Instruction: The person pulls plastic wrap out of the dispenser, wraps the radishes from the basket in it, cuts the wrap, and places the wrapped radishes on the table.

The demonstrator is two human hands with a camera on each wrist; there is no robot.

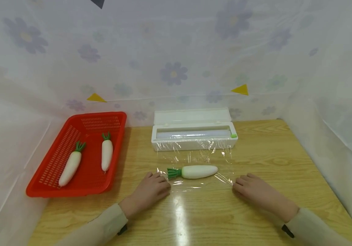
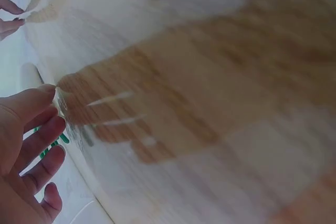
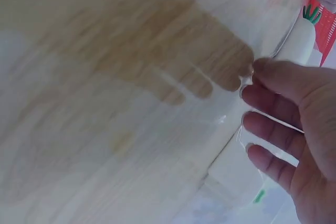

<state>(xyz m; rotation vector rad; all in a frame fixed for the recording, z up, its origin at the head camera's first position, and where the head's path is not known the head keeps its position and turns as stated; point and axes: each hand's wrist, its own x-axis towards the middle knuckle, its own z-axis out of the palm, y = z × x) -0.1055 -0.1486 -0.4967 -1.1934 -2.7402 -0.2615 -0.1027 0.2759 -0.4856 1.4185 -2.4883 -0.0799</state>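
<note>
A white radish [image 1: 199, 172] with green stalks lies sideways on a sheet of clear plastic wrap [image 1: 191, 187], its stalks toward the left hand. The wrap runs from a white dispenser box [image 1: 194, 145] behind it. My left hand [image 1: 151, 191] pinches the near left corner of the wrap; in the left wrist view the thumb [image 2: 39, 98] meets the forefinger there, other fingers spread. The near right corner is pinched by my right hand [image 1: 260, 193], and the right wrist view shows its thumb [image 3: 278, 74] and forefinger together at the film's edge.
At the left stands a red plastic basket [image 1: 114, 171] holding two more radishes, one at its left [image 1: 70, 168] and one at its right [image 1: 106, 154]. The dispenser's lid [image 1: 192, 117] is raised, with a roll of film [image 1: 194, 134] inside. A flowered sheet [image 1: 176, 44] hangs behind the wooden table [image 1: 271, 153].
</note>
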